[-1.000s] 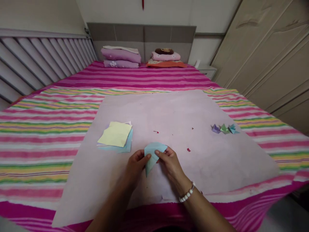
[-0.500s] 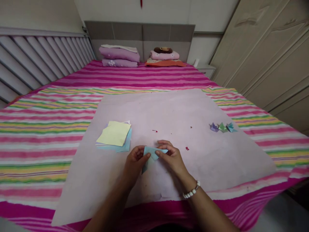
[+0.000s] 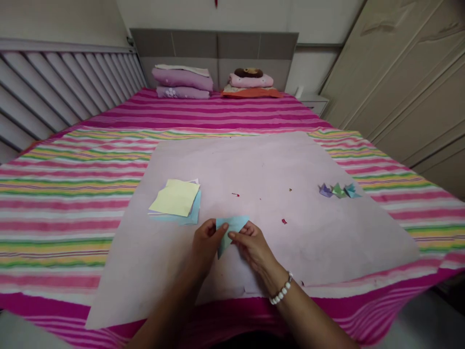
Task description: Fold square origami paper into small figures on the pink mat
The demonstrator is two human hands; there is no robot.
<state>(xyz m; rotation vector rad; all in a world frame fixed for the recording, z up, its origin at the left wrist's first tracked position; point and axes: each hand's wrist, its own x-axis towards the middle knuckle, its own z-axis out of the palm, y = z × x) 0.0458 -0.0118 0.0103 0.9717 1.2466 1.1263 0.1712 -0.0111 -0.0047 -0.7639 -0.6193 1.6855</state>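
Note:
A light blue paper (image 3: 230, 229), folded into a triangle, is pinched between both my hands just above a large pale pink sheet (image 3: 261, 174) spread on the bed. My left hand (image 3: 204, 245) grips its left edge with thumb and fingers closed. My right hand (image 3: 251, 246), with a white bead bracelet on the wrist, pinches the paper's right side. A stack of square papers (image 3: 176, 200), yellow on top and blue beneath, lies to the left of my hands.
Three small folded paper figures (image 3: 339, 190), purple, green and blue, sit in a row at the right. Tiny red scraps (image 3: 284, 221) dot the sheet. Folded pillows and blankets (image 3: 183, 81) lie at the headboard. A wardrobe (image 3: 407, 82) stands at right.
The blue paper went from a wider rounded shape to a flatter fold, then to a neat triangle. Both hands stayed pinched on it, with my right fingers shifting along its edge.

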